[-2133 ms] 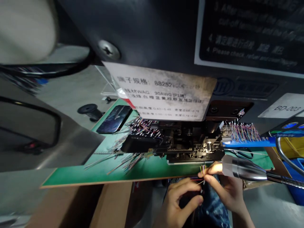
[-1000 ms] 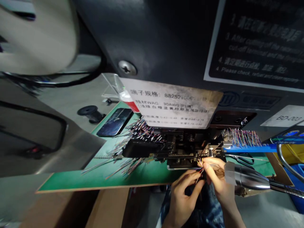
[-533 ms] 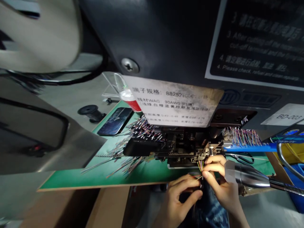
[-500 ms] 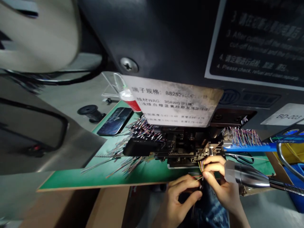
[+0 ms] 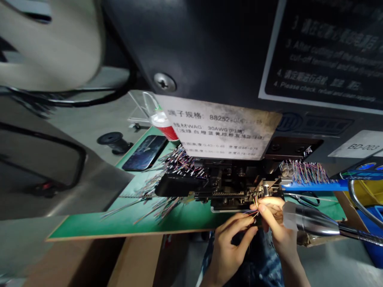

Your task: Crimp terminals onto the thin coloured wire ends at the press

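Thin coloured wires (image 5: 255,202) fan upward from the fingertips of my right hand (image 5: 275,217), which pinches them just in front of the crimping machine's metal head (image 5: 261,190). Beside it, my left hand (image 5: 235,235) is curled with thumb and forefinger close to the same bundle. A few loose wires (image 5: 249,213) stretch between the two hands, and the left fingers close on them. Where the wire ends sit relative to the machine's die is too small to make out. A white label (image 5: 221,127) hangs on the dark machine body (image 5: 203,52) above.
On the green table (image 5: 101,227) lie a phone (image 5: 145,152) and piles of wires (image 5: 179,163). More wires (image 5: 311,172) rest on a blue tray (image 5: 317,185) at right, near scissors (image 5: 308,198). A lamp on a flexible neck (image 5: 311,219) stands close to my right wrist. A black spool (image 5: 113,142) is at left.
My left hand has moved slightly up and right, nearer the right hand. The right fingers have shifted their pinch, and the wires between the hands now lie differently.
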Action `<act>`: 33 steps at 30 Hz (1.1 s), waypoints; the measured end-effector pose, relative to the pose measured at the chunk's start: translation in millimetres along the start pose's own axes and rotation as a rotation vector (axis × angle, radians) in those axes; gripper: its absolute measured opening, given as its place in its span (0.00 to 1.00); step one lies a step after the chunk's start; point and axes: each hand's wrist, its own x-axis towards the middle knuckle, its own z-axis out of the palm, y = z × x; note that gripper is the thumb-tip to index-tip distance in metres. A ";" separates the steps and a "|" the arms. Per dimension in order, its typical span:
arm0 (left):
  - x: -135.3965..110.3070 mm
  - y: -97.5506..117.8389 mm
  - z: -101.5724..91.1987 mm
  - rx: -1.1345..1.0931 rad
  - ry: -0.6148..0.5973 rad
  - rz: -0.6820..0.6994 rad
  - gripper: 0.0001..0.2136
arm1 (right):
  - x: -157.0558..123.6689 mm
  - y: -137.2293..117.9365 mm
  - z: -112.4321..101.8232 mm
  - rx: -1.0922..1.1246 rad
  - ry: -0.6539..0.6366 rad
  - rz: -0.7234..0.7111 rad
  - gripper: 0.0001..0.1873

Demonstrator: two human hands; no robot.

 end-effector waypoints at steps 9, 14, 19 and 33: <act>0.5 2.6 1.3 0.041 0.010 0.005 0.08 | 1.6 -2.9 1.8 -0.031 -0.010 0.029 0.11; -0.1 1.9 0.8 0.024 0.004 -0.031 0.08 | 2.3 0.0 2.1 -0.013 0.012 0.017 0.10; -1.2 0.2 1.3 0.012 0.004 -0.032 0.09 | 2.6 0.7 2.1 -0.003 -0.007 0.026 0.09; -1.9 5.4 -18.5 -0.113 -0.111 -0.113 0.05 | -1.6 -7.0 -3.8 -0.150 -0.082 -0.193 0.07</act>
